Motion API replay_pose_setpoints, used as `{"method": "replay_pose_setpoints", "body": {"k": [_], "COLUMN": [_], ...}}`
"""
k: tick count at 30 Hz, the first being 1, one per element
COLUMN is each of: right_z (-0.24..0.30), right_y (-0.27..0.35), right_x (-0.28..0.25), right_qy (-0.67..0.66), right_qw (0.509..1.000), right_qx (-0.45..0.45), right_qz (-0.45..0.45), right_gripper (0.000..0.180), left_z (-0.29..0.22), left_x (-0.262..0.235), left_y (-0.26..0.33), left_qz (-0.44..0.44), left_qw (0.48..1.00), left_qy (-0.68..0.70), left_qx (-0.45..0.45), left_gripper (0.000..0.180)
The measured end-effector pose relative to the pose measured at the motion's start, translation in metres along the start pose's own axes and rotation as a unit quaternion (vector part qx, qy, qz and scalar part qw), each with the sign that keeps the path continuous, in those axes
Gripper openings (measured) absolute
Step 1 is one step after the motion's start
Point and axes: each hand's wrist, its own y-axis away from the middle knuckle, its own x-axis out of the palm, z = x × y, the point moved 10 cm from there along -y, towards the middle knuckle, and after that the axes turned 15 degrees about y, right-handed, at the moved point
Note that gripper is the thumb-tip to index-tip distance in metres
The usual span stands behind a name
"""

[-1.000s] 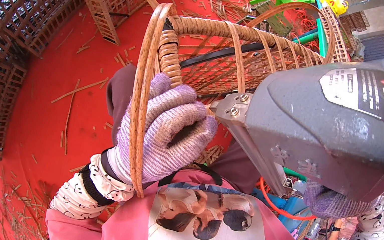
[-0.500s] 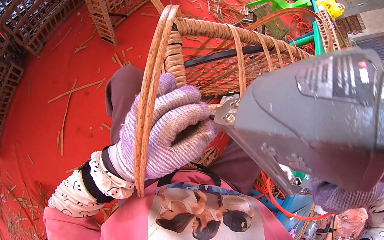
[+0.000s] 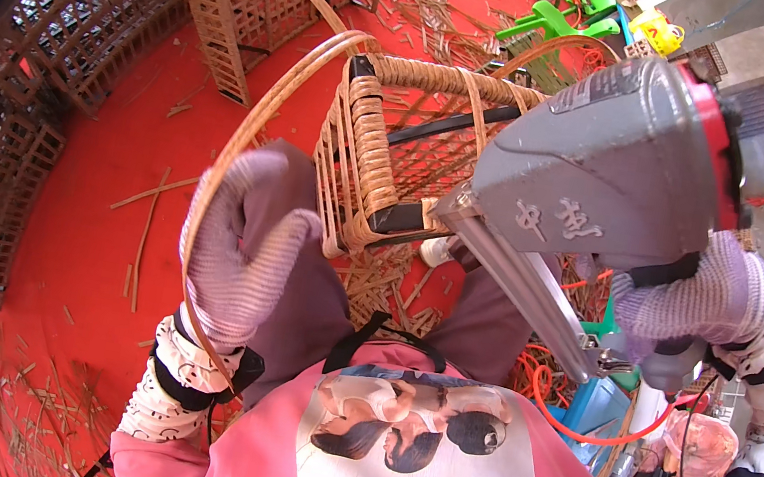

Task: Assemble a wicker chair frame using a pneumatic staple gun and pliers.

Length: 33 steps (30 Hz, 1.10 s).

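Observation:
A grey pneumatic nail gun [image 3: 597,163] with a red-edged cap and a long metal magazine is held by its handle in my right hand [image 3: 696,296], which wears a purple striped glove. Its nose meets or nearly meets the near corner of a woven rattan frame [image 3: 371,151] between my knees. Wrapped cane covers the frame's bars, with black showing at the corners. From its upper left corner a long cane strip [image 3: 267,108] curves down along the outer side of my left hand [image 3: 244,246]. That gloved hand stands apart from the frame, thumb away from the fingers, not gripping the strip.
Tall woven panels [image 3: 85,17] stand at the left. Cane scraps [image 3: 395,281] litter the red floor [image 3: 94,211]. An orange hose [image 3: 572,434] loops beside a blue bin [image 3: 591,410] at lower right. Green plastic chairs [image 3: 554,25] and a yellow object [image 3: 657,30] are at the back.
My left hand has let go of the frame's corner and moved left and down. The frame's near corner now shows. The nail gun has tilted, and the cane strip bows farther left.

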Motion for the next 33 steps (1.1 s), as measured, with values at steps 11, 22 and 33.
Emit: {"method": "replay_pose_setpoints", "body": {"k": [11,22,33], "right_z": [-0.158,-0.526,-0.389], "right_y": [0.096,0.145,0.110], "right_x": [-0.028,-0.097,-0.079], "right_qy": [0.001,0.147,0.090], "right_qw": [0.969,0.794,0.886], "right_qx": [0.130,0.453,0.134], "right_qz": [-0.208,-0.379,-0.435], "right_gripper": [0.020,0.062,0.034], "left_z": [-0.048,-0.067,-0.043], "left_x": [0.002,0.137,0.127], "left_y": [-0.054,-0.019,-0.027], "left_qz": [0.096,0.380,0.384], "left_qw": [0.993,0.806,0.922], "left_qy": [-0.052,-0.402,-0.053], "left_qx": [-0.036,0.210,0.000], "left_gripper": [0.028,0.044,0.063]}}
